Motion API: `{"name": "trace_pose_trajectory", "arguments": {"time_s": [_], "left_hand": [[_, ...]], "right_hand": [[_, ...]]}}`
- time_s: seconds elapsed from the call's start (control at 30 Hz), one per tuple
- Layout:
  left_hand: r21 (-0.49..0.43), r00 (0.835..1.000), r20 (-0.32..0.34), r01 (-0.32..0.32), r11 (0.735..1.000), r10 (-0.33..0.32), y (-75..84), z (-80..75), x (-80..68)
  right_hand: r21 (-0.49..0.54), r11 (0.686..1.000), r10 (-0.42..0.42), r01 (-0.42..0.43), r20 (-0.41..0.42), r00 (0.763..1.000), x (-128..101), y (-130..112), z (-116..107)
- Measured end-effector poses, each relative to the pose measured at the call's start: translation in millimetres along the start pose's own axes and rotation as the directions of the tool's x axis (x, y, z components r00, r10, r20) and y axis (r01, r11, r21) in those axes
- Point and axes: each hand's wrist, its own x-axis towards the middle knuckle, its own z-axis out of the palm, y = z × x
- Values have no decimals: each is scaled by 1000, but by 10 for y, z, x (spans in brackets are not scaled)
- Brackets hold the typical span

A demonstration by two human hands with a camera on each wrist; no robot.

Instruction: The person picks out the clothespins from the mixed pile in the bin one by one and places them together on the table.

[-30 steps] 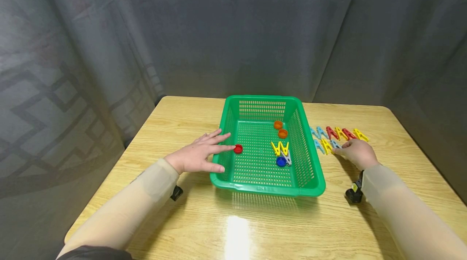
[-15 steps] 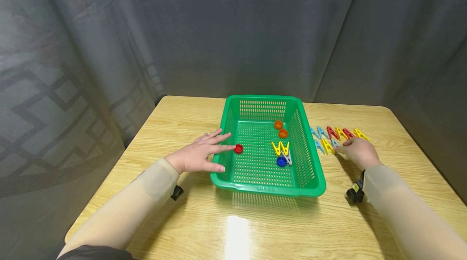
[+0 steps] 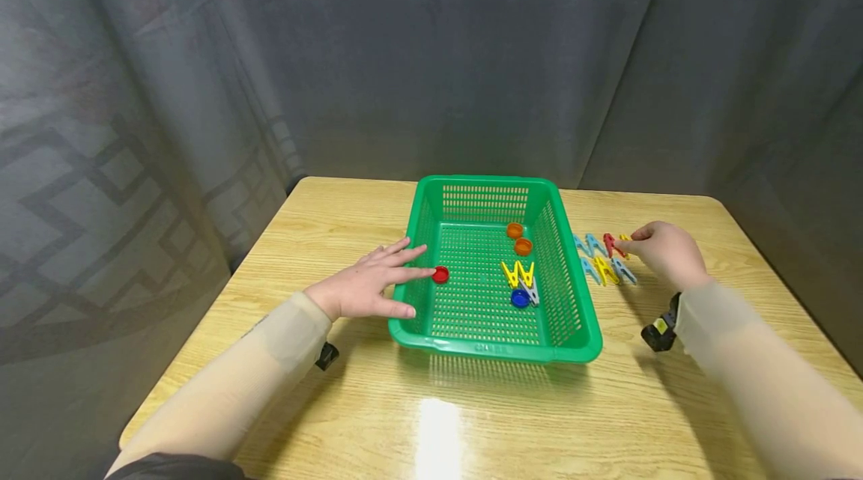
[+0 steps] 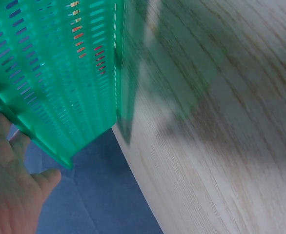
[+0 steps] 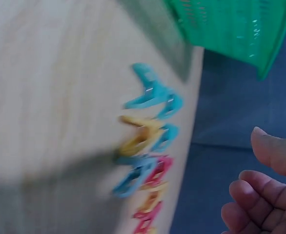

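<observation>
My left hand, fingers straight and spread, lies over the left rim of a green plastic basket. Its fingertips reach above a red bottle cap inside. To the right of the basket, my right hand hovers over two rows of clothespins, fingers loosely bent and holding nothing in the right wrist view. Nearest to it are a red clothespin and a grey-blue clothespin. A yellow clothespin and light blue clothespins stand further left. The hand hides the row's right end.
Inside the basket are two orange caps, a blue cap, two yellow clothespins and a grey clothespin. The wooden table ends at a dark curtain behind.
My right hand has risen off the grey-blue clothespin and moved further back, now covering the right end of the back row. The grey-blue clothespin is in full view. My left hand stays put.
</observation>
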Motion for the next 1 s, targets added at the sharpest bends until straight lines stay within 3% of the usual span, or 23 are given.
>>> {"name": "trace_pose_trajectory", "arguments": {"time_s": [0.57, 0.8, 1.0], "left_hand": [[1, 1000, -3, -10, 1000, 10, -5, 1, 0], [1, 1000, 0, -15, 1000, 15, -7, -11, 1], [0, 1000, 5, -9, 1000, 9, 4, -20, -2]], "right_hand": [[65, 989, -127, 130, -42, 991, 45, -738, -273], [61, 979, -192, 197, -79, 978, 60, -1214, -192], [38, 963, -264, 266, -54, 963, 77, -1590, -30]]}}
